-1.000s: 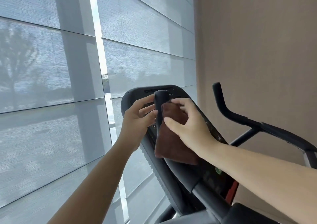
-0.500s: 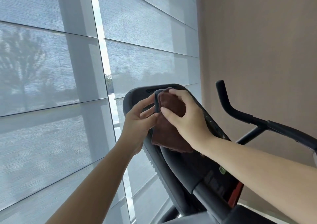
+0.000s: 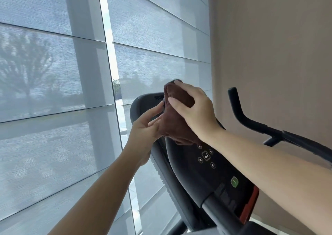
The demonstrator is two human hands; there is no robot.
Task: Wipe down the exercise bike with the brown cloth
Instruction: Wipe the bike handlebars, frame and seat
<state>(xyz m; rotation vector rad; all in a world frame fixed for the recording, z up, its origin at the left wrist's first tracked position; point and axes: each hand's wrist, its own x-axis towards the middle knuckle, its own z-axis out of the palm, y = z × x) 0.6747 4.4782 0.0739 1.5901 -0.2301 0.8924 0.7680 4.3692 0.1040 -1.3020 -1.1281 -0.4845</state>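
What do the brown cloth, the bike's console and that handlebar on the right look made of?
Brown cloth: soft, fuzzy fabric, probably microfibre; it drapes and bunches. Console: smooth black plastic, faint sheen, printed buttons. Handlebar: matte black, likely rubber or foam grip; no shine.

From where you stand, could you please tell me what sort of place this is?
Likely a gym or fitness room: a black exercise bike with white console buttons, its curved black handlebar, and tall windows with grey mesh blinds beside a beige wall.
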